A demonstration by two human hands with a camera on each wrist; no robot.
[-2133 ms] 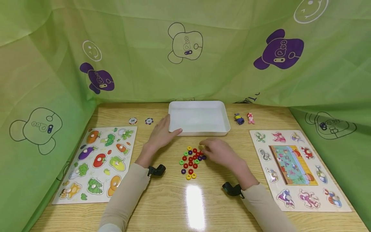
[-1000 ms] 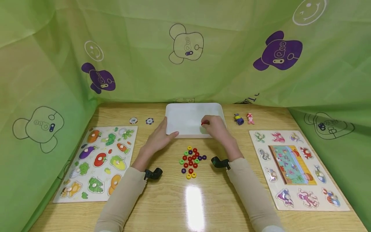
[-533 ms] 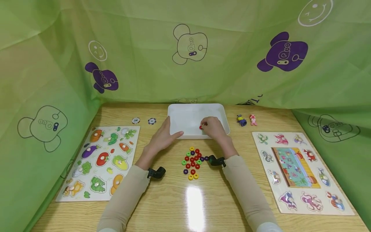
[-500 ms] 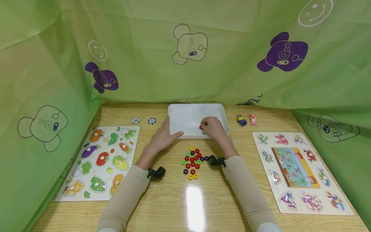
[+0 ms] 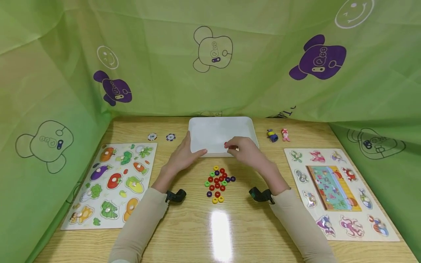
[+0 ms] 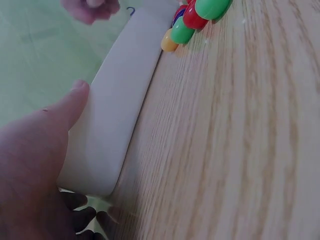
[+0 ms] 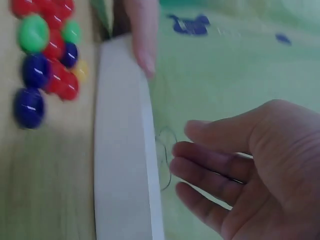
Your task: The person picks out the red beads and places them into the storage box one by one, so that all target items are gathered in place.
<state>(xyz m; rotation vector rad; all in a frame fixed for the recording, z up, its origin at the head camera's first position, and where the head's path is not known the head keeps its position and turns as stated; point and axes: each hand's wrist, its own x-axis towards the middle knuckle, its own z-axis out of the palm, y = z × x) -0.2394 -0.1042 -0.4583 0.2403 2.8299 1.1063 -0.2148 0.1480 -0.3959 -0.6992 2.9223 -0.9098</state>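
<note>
A white tray (image 5: 223, 154) stands at the back middle of the table. My left hand (image 5: 182, 155) holds its near left corner, thumb at the front rim and fingers along the left side; part of those fingers is hidden. Over the tray's near right part hovers my right hand (image 5: 245, 150), thumb and fingers apart. In the right wrist view that hand (image 7: 250, 165) shows nothing between its fingers. One red ring bead (image 5: 226, 145) appears in the tray beside the right fingertips. Red, green, yellow and purple ring beads (image 5: 217, 185) lie loosely grouped in front of the tray.
A vegetable puzzle board (image 5: 112, 186) lies on the left, a sea-animal puzzle board (image 5: 342, 193) on the right. Two poker chips (image 5: 170, 137) are left of the tray. A blue-yellow figurine (image 5: 272, 135) and a pink figurine (image 5: 285, 134) are to its right. Green cloth (image 5: 158, 73) encloses the table.
My right hand has carried a red ring bead from the group into the tray, let go of it, and begun to draw back. Under my left hand the tray has shifted slightly left.
</note>
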